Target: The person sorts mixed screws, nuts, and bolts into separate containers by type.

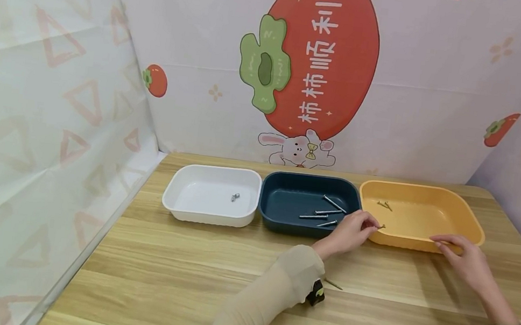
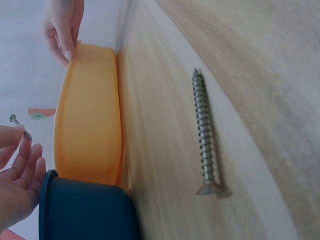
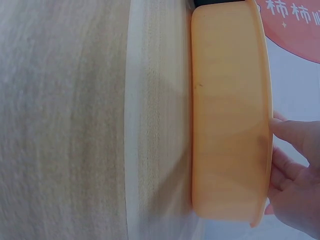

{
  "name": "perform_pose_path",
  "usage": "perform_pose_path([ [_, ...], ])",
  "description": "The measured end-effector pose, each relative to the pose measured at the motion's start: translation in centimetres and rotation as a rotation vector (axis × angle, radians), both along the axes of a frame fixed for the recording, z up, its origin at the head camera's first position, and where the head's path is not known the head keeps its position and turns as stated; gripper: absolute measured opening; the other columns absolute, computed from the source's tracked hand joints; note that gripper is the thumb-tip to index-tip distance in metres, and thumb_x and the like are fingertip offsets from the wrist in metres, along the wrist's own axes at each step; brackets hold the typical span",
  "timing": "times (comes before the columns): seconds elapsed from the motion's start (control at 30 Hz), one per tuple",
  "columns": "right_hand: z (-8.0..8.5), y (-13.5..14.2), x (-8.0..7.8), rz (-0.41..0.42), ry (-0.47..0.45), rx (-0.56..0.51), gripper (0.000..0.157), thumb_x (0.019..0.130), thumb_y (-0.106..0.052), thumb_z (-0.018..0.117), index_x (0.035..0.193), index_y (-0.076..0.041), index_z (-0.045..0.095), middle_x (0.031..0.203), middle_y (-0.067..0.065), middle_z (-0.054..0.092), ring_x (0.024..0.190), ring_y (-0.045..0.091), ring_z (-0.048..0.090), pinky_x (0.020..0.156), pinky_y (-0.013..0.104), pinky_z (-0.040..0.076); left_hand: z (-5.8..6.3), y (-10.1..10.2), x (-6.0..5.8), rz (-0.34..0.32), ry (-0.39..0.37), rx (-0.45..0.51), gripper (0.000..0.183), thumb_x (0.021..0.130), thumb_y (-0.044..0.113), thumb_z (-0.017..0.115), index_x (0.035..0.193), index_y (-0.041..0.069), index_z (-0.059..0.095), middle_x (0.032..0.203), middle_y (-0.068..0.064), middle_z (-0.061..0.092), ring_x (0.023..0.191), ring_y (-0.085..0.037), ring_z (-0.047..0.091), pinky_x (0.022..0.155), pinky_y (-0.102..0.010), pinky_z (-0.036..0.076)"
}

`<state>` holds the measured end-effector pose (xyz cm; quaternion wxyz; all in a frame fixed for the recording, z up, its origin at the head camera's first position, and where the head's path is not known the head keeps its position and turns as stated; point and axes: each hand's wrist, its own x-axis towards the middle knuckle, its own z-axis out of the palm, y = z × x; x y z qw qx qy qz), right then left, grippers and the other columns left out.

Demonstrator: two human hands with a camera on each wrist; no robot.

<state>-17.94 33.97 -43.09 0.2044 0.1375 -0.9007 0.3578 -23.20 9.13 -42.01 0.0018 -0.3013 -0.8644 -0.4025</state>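
Note:
My left hand (image 1: 352, 229) pinches a small screw (image 2: 20, 126) between thumb and finger, above the near left corner of the orange tray (image 1: 402, 241). At that tray's near right side, my right hand (image 1: 467, 262) grips the rim, with the thumb outside and the other fingers over the inner side, as the right wrist view shows. Two or so brass-coloured screws (image 1: 386, 205) lie inside the orange tray. Below my left wrist, another screw (image 2: 204, 130) lies by itself on the wooden table, its pointed end away from its flat head.
Left of the orange tray stands a dark blue tray (image 1: 282, 225) with several long silver bolts (image 1: 313, 217). A white tray (image 1: 209, 218) beside it holds a few small silver pieces (image 1: 235, 197). The wooden table (image 1: 167, 286) ends at a printed backdrop cloth (image 1: 197, 122).

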Motion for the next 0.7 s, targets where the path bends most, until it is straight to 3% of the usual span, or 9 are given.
perform_pose_path([
  [0.7, 0.1, 0.1, 0.0, -0.008, -0.009, 0.012, 0.011, 0.085, -0.004, 0.057, 0.09, 0.005, 0.061, 0.088, -0.041, 0.042, 0.087, -0.027, 0.032, 0.067, 0.002, 0.026, 0.1, 2.2, -1.0, 0.099, -0.037, 0.005, 0.007, 0.087, 0.014, 0.056, 0.091, 0.011, 0.062, 0.081, 0.006, 0.051, 0.069, -0.001, 0.044, 0.057, -0.007, 0.036],
])
